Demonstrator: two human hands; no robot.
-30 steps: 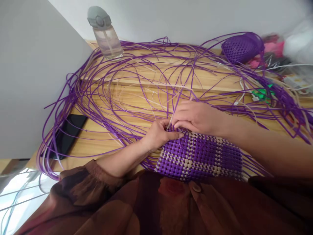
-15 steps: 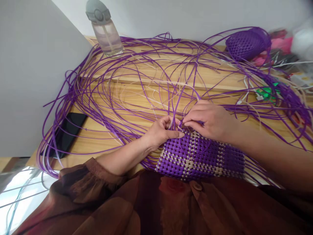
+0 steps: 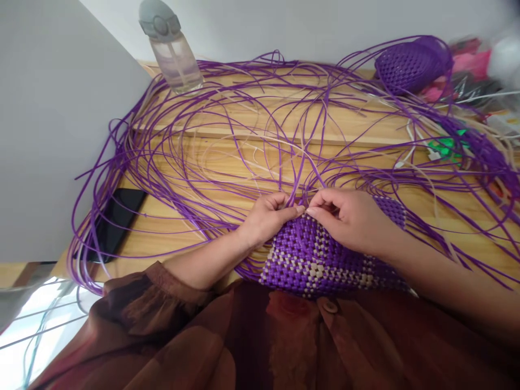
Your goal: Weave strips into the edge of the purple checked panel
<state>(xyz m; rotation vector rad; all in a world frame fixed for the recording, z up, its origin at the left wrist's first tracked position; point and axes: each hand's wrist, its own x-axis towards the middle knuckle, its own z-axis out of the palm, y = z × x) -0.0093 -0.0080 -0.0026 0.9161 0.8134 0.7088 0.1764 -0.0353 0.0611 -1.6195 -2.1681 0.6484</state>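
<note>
1. Head view: the woven panel lies at the desk's near side; left hand, grip pinching its far edge.
2. Right hand: grip pinched, apparently on a strand.
3. Likely interlacing; next calls for tightening.

This seems to be a craft corner, in a home or in a small workshop; which of the two, I cannot tell. A wooden table stands against a plain pale wall, and long purple and beige strips spread over it around a woven piece. A drinking bottle and a dark phone give the place an everyday, personal look
</note>
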